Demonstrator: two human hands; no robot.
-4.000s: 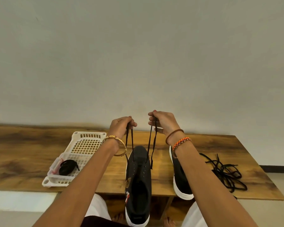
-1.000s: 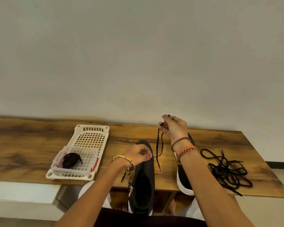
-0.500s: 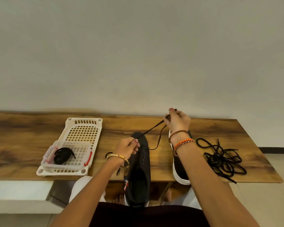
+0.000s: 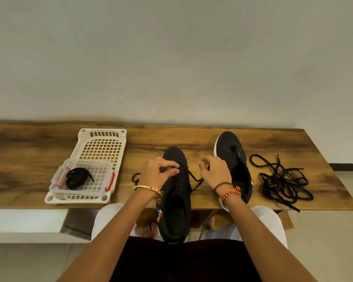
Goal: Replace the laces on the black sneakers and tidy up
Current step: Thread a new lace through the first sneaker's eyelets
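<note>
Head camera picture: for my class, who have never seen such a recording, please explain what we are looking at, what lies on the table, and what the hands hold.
The camera sits on a person's head and looks down at their own arms. No machine is involved. On the wooden table lie two black sneakers. The left hand and right hand work over the nearer sneaker, each seemingly pinching part of its black lace. The other sneaker stands to the right without a lace. Further right lies a loose pile of black laces. To the left, a white basket carries a clear plastic box with a bundled black lace inside.
</note>
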